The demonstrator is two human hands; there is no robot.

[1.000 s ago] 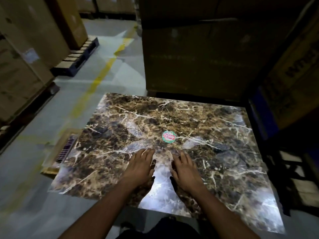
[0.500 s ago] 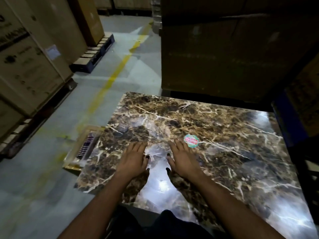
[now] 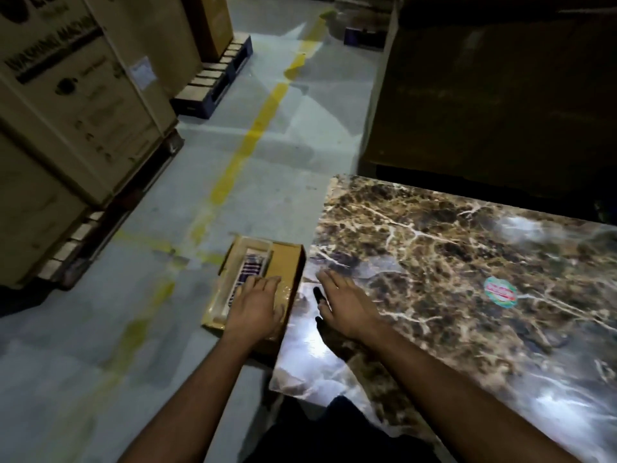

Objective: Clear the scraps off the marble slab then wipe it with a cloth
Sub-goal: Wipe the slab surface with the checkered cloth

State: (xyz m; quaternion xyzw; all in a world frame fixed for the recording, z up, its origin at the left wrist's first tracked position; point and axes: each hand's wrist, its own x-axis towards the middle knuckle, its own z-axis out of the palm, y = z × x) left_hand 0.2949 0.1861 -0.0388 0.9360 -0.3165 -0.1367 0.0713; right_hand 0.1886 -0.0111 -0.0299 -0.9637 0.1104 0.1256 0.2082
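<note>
A polished brown marble slab [image 3: 434,262] with white veins fills the right half of the view. A round green and red sticker [image 3: 500,292] sits on its surface. My right hand [image 3: 347,305] lies flat, fingers apart, near the slab's left edge. My left hand [image 3: 255,305] is off the slab, fingers spread over an open cardboard box [image 3: 283,262] that stands on the floor against the slab's left side. The box holds a plastic-wrapped item with dark stripes. No cloth is visible, and I cannot make out loose scraps on the slab.
Large cardboard cartons [image 3: 66,111] on pallets line the left side. A blue pallet [image 3: 217,78] lies further back. A dark tall carton [image 3: 500,95] stands behind the slab. A yellow line [image 3: 253,128] runs along the grey concrete floor.
Both hands swept left across the slab. My left hand has gone past the edge and is now over the cardboard box; the view has swung left too.
</note>
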